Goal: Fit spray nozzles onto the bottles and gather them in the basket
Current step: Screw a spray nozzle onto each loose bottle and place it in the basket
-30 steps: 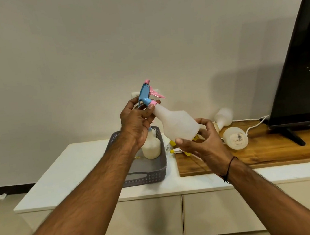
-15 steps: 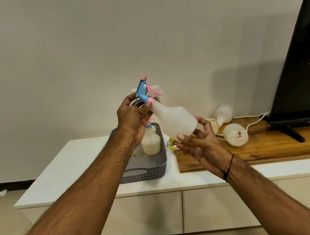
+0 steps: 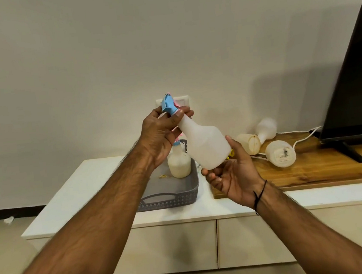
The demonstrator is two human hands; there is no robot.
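Grey basket point(image 3: 170, 196) sits behind both hands' fingers point(image 3: 179, 114), clenched on tilted bottle point(image 3: 205, 143) and blue nozzle point(image 3: 167, 104).

White low cabinet point(image 3: 104, 185) with drawer fronts serves as the support surface. A grey perforated basket point(image 3: 171, 199) rests on its top, left of centre. A wooden board point(image 3: 326, 166) lies on the right portion, carrying three bottles on their sides point(image 3: 280, 153), a white cable point(image 3: 299, 141) and a television stand foot point(image 3: 351, 153).
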